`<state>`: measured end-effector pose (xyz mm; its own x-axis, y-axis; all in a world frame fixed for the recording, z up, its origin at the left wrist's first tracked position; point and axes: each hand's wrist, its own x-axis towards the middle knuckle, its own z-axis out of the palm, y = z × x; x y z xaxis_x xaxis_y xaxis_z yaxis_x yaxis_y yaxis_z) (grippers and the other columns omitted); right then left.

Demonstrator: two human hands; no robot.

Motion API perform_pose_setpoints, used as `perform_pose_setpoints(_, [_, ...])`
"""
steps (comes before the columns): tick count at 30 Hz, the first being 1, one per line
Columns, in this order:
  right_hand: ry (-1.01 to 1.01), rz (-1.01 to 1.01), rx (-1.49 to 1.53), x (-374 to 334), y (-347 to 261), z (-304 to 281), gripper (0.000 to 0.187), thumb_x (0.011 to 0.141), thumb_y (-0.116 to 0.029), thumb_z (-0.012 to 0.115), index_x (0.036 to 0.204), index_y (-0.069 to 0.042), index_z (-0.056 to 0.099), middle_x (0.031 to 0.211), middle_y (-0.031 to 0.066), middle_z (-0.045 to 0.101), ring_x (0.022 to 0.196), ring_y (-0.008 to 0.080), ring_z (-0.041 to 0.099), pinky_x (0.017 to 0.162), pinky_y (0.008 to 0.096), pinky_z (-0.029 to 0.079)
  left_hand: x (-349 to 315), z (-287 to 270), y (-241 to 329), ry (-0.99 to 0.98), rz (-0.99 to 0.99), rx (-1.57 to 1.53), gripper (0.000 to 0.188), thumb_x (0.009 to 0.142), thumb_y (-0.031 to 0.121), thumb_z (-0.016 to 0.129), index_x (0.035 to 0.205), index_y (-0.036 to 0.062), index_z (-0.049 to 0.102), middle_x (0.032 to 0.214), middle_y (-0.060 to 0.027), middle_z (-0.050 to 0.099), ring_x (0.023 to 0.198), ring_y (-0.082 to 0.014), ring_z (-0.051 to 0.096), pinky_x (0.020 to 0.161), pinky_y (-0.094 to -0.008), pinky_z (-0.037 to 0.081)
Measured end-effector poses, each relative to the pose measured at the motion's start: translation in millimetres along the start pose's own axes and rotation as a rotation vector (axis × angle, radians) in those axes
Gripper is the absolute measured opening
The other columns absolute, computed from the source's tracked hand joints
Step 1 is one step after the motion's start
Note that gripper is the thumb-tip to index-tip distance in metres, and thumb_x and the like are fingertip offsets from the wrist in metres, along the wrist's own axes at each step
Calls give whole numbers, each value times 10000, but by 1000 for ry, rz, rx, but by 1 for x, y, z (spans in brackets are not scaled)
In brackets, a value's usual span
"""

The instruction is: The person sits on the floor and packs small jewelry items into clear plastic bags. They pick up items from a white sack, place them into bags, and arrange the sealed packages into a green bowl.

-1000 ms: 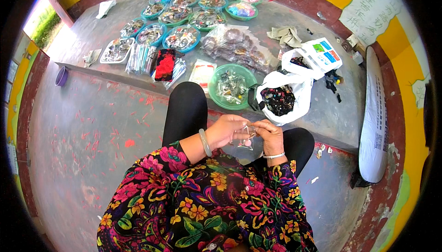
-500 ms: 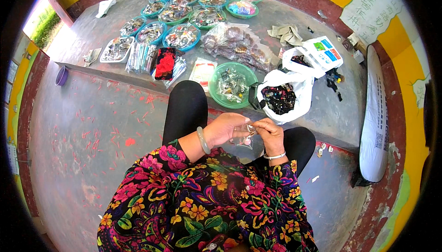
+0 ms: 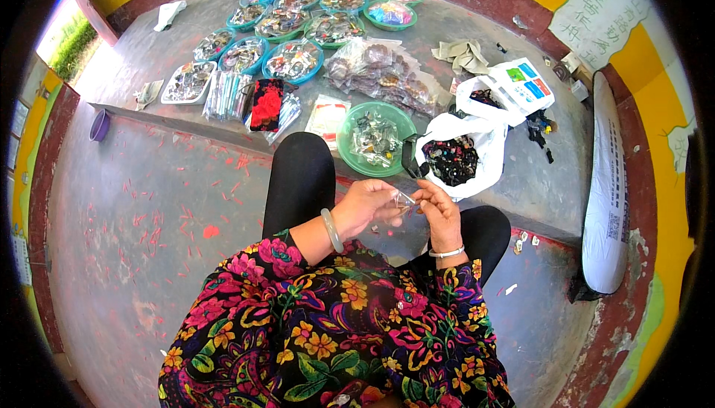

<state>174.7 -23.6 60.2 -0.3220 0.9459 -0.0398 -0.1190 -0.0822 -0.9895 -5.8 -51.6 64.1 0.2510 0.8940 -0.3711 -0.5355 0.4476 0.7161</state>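
Above my lap, between my knees, a small clear plastic bag (image 3: 404, 201) is stretched between my two hands. My left hand (image 3: 365, 208), with a pale bangle at the wrist, pinches one side of it. The fingertips of my right hand (image 3: 441, 218), which has a thin bracelet, close on its other edge. What the bag contains is too small and blurred to name. Just beyond my hands stands a green plastic basin (image 3: 346, 156) with small clear packets (image 3: 374, 138) in it. To its right is a white plastic bag (image 3: 488, 177) full of dark, multicoloured small items (image 3: 452, 160).
Several basins (image 3: 322, 44) of small packaged goods cover the raised platform's far left. Plastic-wrapped brown items (image 3: 387, 73) lie mid-platform. A second white bag (image 3: 525, 89) stands far right, a long silver-white package (image 3: 607, 192) leans against the right wall, and a purple bowl (image 3: 100, 125) sits on the floor.
My right hand has lifted slightly, its fingers more extended. The small bag, which hung down with something pinkish inside, is now raised and tilted between my fingertips.
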Motion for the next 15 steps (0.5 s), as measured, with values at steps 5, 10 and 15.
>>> perform_pose_setpoints(5, [-33, 59, -13, 2, 14, -2, 198, 794, -44, 606, 982, 16, 586, 834, 38, 597, 761, 83, 541, 678, 205, 437, 3, 4, -8, 31, 88, 191, 175, 886, 94, 467, 925, -61, 539, 862, -135, 607, 738, -197, 622, 665, -288, 541])
perform_pose_setpoints(10, [-4, 16, -93, 1, 13, -1, 65, 750, -30, 647, 796, 12, 628, 732, 19, 598, 688, 80, 538, 630, 203, 427, 3, 8, -14, 42, 121, 263, 174, 890, 93, 456, 929, -58, 533, 874, -130, 599, 771, -200, 618, 659, -293, 545])
perform_pose_setpoints(15, [25, -32, -104, -1, 12, -2, 70, 776, -44, 616, 734, 12, 620, 702, 15, 587, 644, 78, 507, 604, 208, 393, 3, 9, -9, 14, 71, 186, 196, 900, 115, 441, 928, -63, 519, 886, -137, 587, 772, -213, 616, 660, -307, 550])
